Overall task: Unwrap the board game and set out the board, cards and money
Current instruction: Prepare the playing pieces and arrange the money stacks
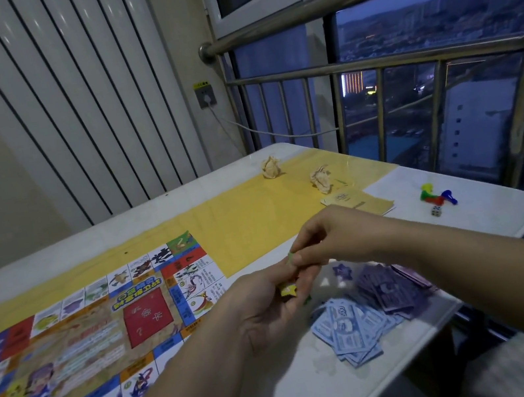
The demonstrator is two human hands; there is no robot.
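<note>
Hands meet over the near edge of a white bench [321,396], beside a window [431,17] at dusk. The left hand [268,308] has its fingers curled around small yellow and green pieces [287,289]; what they are is too small to tell. The right hand [326,239] reaches in from above, thumb and fingertips pinching a green bit [290,257] at the top of that little bundle.

The game board [85,331] is spread flat on the bench to the left of the hands, its colourful squares framing a red panel. It overlaps a yellow strip [239,216] that runs across the benchtop. Just right of the hands, play money lies in two loose heaps that touch each other: blue notes [348,329] nearer the bench edge, purple notes [386,288] behind them.

Farther back, a tan stack of cards [358,204] sits at the yellow strip's right end, with two crumpled balls of paper [321,179] beyond it. Near the far right corner, coloured pawns [437,195] cluster beside a white die [435,211]. A steel railing [370,64] guards the window, and a cable [231,127] runs from a wall socket [205,95].
</note>
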